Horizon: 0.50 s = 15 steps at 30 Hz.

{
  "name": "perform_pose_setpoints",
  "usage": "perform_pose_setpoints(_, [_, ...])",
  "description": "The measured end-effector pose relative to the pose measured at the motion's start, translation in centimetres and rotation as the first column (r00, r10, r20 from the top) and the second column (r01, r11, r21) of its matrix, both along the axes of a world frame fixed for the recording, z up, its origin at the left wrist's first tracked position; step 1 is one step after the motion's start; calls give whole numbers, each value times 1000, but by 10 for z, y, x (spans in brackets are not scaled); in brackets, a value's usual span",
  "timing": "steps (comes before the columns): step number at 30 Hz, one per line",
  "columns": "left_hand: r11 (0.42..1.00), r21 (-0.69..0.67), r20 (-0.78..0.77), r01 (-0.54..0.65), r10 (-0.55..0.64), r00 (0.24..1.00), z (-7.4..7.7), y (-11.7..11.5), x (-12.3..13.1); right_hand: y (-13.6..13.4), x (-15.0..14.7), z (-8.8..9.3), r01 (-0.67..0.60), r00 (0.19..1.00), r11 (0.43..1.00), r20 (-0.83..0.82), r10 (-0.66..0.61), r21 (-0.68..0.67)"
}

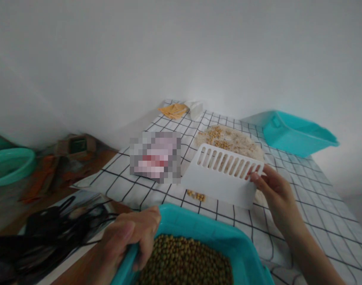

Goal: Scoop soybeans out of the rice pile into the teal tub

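Observation:
My left hand is wrapped over the left rim of a teal plastic tub at the bottom of the view. Many small round brown-green beans or pellets lie in the tub. In my right hand, thumb and fingers pinch the right edge of a white slotted plastic panel. The panel is held tilted above the tablecloth, its row of slots on the far side. Behind it spreads a pale, crumbly heap with yellow bean-like grains on top. A few more grains lie near its lower edge.
A second teal tub stands at the table's back right. A yellow cloth-like item and a blurred-out pink item rest on the checked tablecloth. Dark cables lie at left, and a green basin stands beyond.

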<state>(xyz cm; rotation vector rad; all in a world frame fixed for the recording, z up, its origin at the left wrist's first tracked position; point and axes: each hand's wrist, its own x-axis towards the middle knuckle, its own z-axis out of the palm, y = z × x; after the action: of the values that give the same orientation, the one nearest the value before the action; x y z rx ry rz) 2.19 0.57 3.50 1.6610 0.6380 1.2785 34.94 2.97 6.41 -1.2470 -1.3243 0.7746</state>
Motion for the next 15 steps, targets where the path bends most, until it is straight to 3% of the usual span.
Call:
perform_pose_setpoints(13, [996,-12,-71,88,-89,994,-7,0,-10,2,-3,1,-67,997,992,-35,64,-108])
perform_pose_setpoints(15, [1000,-8,-65,-11,11,998,-10,-1,-7,3,-4,0,-112,990,981,-101,97,-159])
